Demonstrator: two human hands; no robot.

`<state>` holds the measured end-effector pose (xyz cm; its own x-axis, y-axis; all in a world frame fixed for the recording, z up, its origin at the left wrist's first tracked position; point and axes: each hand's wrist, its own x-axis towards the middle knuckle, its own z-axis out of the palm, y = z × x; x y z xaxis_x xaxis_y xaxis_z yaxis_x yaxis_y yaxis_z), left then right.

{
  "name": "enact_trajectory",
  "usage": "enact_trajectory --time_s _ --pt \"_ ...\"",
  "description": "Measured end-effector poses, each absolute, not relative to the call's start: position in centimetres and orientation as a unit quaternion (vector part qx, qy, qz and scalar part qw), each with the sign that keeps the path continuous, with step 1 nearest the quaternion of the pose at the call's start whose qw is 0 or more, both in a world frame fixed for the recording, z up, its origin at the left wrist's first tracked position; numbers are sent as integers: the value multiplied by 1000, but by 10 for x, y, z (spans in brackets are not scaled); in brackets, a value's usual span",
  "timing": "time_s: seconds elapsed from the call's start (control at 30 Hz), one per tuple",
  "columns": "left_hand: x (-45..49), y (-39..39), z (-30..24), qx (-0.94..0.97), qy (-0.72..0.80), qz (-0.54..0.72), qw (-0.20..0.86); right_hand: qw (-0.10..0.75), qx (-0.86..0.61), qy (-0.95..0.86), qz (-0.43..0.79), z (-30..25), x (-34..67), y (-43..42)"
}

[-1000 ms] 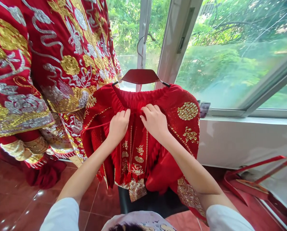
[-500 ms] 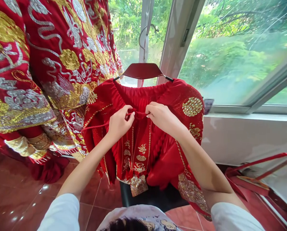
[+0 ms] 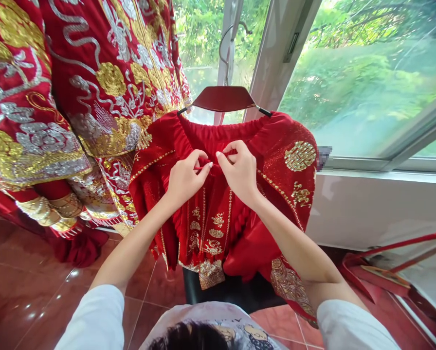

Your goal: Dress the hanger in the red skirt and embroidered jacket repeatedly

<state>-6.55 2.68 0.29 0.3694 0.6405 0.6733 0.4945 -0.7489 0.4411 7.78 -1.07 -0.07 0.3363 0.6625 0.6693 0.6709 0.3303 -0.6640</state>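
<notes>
A red garment [image 3: 218, 187] with gold embroidery and a gathered top edge hangs in front of me from a dark red hanger [image 3: 224, 99]. My left hand [image 3: 188, 179] is closed at the front of its top opening, thumb and forefinger pinching a thin red cord [image 3: 202, 168]. Just to the right, my right hand [image 3: 241, 167] is closed too, its thumb and forefinger pressed together at the cord, a short way from the left fingertips. The part of the cord inside the right fingers is mostly hidden.
Red garments [image 3: 94, 87] with heavy gold and silver embroidery hang at left. A black seat [image 3: 236, 294] stands below the red garment. Behind are windows [image 3: 367, 92] with a white sill [image 3: 389, 178]. Red straps and a bag-like item [image 3: 386, 272] lie at lower right.
My right hand has turned more upright, its fingers raised at the cord. The loose cord end that trailed left past my left hand no longer shows. The view has shifted slightly.
</notes>
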Motion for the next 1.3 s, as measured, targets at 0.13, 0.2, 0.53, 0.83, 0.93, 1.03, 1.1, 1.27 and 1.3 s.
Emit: enact_trajectory --time_s 0.13,0.2,0.53,0.83,0.93,1.03,1.1,1.27,1.3 --pt "-79 39 20 815 309 479 103 566 -571 -586 -100 9 94 -20" --pt "-87 49 26 805 300 500 106 556 -579 -579 -143 13 109 -23" --pt "-108 39 45 844 278 442 126 472 -590 -652 -62 25 135 -22" --pt "-77 38 31 736 338 583 -61 452 -416 -755 231 42 128 -13" --pt "-62 50 30 724 273 631 60 561 -387 -693 235 32 120 -1" --pt "-54 54 31 752 213 590 203 637 -391 -642 174 22 108 8" --pt "-53 54 32 773 185 551 254 654 -403 -633 97 18 97 10" --pt "-59 56 29 786 172 522 282 571 -440 -688 -83 11 76 11" --pt "-60 58 28 787 174 520 284 548 -442 -703 -102 10 77 11"
